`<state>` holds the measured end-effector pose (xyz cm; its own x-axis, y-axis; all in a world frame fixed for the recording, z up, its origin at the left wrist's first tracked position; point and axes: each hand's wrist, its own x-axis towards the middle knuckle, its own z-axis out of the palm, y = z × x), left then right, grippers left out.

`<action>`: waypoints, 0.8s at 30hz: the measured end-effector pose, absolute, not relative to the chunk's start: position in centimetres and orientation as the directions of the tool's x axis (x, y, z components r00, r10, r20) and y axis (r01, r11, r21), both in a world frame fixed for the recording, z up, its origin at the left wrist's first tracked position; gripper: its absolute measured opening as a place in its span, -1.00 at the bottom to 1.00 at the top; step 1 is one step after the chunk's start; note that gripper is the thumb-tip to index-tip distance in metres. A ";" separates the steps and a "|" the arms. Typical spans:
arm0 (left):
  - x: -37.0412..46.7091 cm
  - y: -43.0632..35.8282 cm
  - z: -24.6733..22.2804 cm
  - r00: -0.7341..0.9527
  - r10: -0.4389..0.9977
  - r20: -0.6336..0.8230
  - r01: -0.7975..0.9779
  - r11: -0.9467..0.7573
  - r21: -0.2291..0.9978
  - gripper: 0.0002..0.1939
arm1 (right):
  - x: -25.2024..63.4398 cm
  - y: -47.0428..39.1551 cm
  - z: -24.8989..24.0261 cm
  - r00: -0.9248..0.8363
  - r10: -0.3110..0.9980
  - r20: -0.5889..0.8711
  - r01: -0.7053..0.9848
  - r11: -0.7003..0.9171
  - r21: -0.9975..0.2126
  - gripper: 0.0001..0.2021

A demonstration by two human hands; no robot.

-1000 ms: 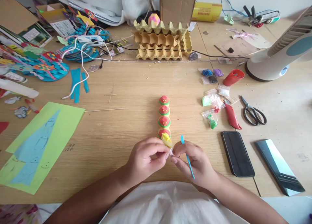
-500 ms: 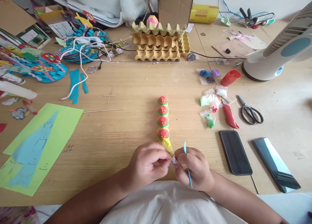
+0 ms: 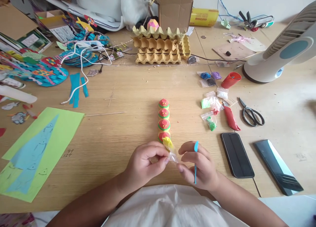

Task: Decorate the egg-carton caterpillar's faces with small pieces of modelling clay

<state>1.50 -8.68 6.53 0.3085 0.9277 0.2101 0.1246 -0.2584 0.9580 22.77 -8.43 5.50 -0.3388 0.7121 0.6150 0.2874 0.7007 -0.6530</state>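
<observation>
My left hand [image 3: 148, 159] pinches a small clear plastic bag with yellow clay [image 3: 168, 142] bunched at its far end. To its right, my right hand [image 3: 199, 163] holds a thin blue modelling tool [image 3: 196, 147] upright between its fingers, thumb and forefinger apart beside the bag. Just beyond the bag runs a row of egg-carton cups [image 3: 164, 114], decorated with red tops, green rims and small yellow faces. The nearest cup is partly hidden by the bag and my left hand.
On the right lie clay bags [image 3: 208, 103], a red cup [image 3: 231, 80], a red cutter [image 3: 231, 117], scissors [image 3: 250, 113] and two phones [image 3: 237, 154]. A fan [image 3: 276, 52] stands behind. Egg cartons [image 3: 158, 57] sit at the back; green paper [image 3: 66, 128] lies left.
My right hand has let go of the bag's end and moved slightly right, its fingers opening with the blue tool still in them. The bag has spread out in my left hand.
</observation>
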 end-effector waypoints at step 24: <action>0.4 -8.4 6.2 0.421 0.898 -0.131 -0.066 0.174 0.983 -0.89 | 22.5 -8.3 4.0 -0.394 0.816 0.422 0.097 0.494 -0.864 -0.42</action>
<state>0.43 -8.43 6.22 0.4210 0.8976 -0.1307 -0.0662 0.1741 0.9825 22.51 -8.27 4.02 -0.3940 0.8164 0.4222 0.0970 0.4937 -0.8642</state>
